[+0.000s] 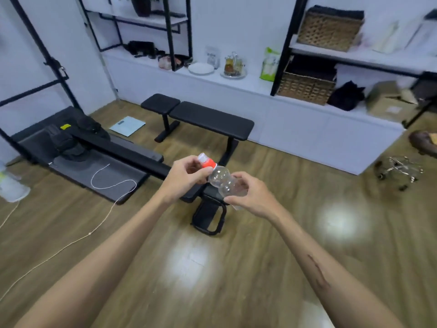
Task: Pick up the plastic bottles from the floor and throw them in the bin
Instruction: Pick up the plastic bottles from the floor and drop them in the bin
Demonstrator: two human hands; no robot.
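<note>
While the left hand (186,177) grips its orange neck, right-hand fingers (238,200) clasp the clear bottle (221,178).

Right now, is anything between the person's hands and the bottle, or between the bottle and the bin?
Nothing separates them: the left hand grips the clear plastic bottle with the orange neck label near its white cap, and the right hand holds its body. No bin is in view, so that path cannot be judged.

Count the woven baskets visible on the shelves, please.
2. One woven basket sits on the upper right shelf; the other stands directly below it on the white ledge. Others may be hidden.
</note>
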